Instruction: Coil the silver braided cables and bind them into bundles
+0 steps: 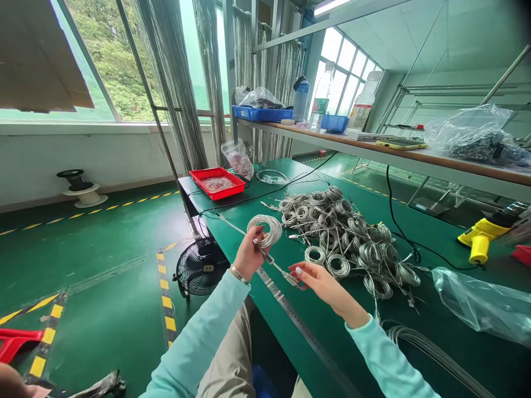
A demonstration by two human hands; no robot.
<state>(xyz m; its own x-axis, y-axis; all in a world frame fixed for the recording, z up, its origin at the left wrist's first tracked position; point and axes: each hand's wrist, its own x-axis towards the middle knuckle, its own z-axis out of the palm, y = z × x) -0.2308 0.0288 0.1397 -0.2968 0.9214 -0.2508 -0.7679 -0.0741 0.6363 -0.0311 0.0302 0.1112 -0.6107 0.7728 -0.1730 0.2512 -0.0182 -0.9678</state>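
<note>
My left hand (249, 251) is closed around a coiled clear-grey cable (271, 229), held just above the near edge of the green table (286, 320). One end of this cable runs down toward the right and ends in a connector (291, 279). The fingers of my right hand (313, 279) are pinched on that connector. Beneath both hands, a steel ruler (286, 307) lies along the table edge. Just beyond my right hand is a large heap of similar coiled cables (332, 221).
A red tray (218, 183) of small pieces sits at the far left corner. To the right are a yellow heat gun (481, 240), a clear plastic bag (477, 304) and loose cables (431, 354). A shelf (365, 145) spans the back; a black fan (203, 268) stands left.
</note>
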